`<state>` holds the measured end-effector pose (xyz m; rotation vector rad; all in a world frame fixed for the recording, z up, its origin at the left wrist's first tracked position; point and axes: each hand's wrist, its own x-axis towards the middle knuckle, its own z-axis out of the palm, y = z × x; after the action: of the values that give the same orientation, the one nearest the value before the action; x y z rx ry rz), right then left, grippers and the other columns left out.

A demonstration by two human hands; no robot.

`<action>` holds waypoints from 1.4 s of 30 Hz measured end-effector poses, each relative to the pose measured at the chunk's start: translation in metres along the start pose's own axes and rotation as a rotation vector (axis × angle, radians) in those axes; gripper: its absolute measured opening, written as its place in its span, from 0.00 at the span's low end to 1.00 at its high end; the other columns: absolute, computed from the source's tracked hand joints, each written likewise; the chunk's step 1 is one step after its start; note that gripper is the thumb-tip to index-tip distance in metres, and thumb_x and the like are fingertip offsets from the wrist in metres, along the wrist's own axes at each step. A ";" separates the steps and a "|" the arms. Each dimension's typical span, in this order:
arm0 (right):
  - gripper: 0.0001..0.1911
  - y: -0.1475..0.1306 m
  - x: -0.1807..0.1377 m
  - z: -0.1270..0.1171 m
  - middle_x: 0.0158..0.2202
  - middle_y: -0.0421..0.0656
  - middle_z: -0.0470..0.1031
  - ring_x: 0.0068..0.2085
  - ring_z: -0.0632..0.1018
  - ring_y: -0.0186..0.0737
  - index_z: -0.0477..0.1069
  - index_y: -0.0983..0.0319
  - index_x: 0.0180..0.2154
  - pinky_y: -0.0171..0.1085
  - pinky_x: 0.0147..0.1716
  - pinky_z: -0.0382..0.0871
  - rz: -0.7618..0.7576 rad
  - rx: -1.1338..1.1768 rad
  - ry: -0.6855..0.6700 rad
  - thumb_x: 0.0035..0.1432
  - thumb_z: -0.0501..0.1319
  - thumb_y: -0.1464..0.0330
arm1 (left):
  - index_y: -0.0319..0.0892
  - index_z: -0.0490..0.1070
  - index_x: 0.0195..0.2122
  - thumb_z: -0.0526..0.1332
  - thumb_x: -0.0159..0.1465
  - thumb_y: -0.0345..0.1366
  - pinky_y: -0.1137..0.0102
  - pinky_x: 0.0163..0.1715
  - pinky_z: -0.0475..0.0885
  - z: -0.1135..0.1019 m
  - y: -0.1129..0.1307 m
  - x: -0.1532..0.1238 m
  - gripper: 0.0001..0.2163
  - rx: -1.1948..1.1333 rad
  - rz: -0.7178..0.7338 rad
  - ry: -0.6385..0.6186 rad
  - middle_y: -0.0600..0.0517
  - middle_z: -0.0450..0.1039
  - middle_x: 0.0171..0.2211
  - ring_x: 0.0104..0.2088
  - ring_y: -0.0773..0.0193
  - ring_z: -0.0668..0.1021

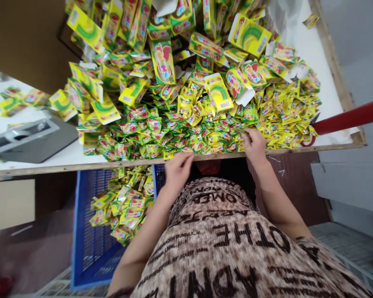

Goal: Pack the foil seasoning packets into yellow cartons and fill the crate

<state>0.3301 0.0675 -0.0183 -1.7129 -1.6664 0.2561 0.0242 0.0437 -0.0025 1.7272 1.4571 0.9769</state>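
Note:
My left hand (178, 169) is at the table's front edge, its fingers pinched together; whatever they may hold is hidden. A bit of yellow packaging (169, 155) shows just beyond its fingers. My right hand (256, 147) reaches over the edge into the small candy packets, fingers curled in a pinch, and what lies between them cannot be made out. Green packets with red fruit pictures (155, 124) lie before my left hand. Yellow packets (286, 111) are heaped to the right of my right hand. Behind them rises a pile of yellow-green cardboard boxes (161, 62), some with open flaps.
Below the table at left, a blue plastic crate (87, 265) holds many filled boxes (130, 207). A grey metal device (40, 140) stands on the table's left. Scissors with a red handle (309, 140) lie at right, near a red bar (354, 118). Wooden trim (329, 147) edges the table.

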 end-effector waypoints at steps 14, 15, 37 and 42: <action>0.18 -0.031 -0.021 0.015 0.22 0.33 0.68 0.15 0.66 0.28 0.72 0.59 0.40 0.31 0.12 0.59 0.464 0.723 -0.305 0.51 0.67 0.57 | 0.44 0.72 0.27 0.67 0.54 0.30 0.64 0.36 0.68 0.081 0.018 0.069 0.05 0.329 -0.178 -0.317 0.50 0.72 0.27 0.31 0.57 0.75; 0.17 -0.032 -0.019 0.017 0.21 0.33 0.67 0.15 0.65 0.28 0.72 0.60 0.38 0.31 0.13 0.59 0.455 0.710 -0.321 0.51 0.67 0.57 | 0.44 0.71 0.26 0.66 0.54 0.29 0.65 0.37 0.68 0.081 0.018 0.069 0.05 0.303 -0.161 -0.300 0.50 0.71 0.27 0.31 0.58 0.74; 0.17 -0.066 -0.013 0.037 0.34 0.42 0.77 0.33 0.77 0.41 0.75 0.59 0.39 0.40 0.34 0.73 0.238 0.602 -0.371 0.50 0.69 0.56 | 0.41 0.70 0.41 0.71 0.50 0.32 0.69 0.41 0.73 0.049 0.033 0.047 0.17 -0.621 -0.249 -0.308 0.49 0.77 0.39 0.40 0.62 0.79; 0.17 -0.055 -0.019 0.020 0.25 0.37 0.74 0.21 0.72 0.35 0.72 0.59 0.34 0.36 0.19 0.70 0.494 0.768 -0.253 0.49 0.69 0.54 | 0.43 0.75 0.38 0.64 0.60 0.34 0.65 0.45 0.71 0.030 0.055 0.092 0.05 -0.228 0.113 -0.272 0.48 0.77 0.39 0.40 0.60 0.78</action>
<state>0.2717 0.0512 -0.0058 -1.4729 -1.0432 1.2147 0.0863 0.1258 0.0408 1.7112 1.0447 0.8872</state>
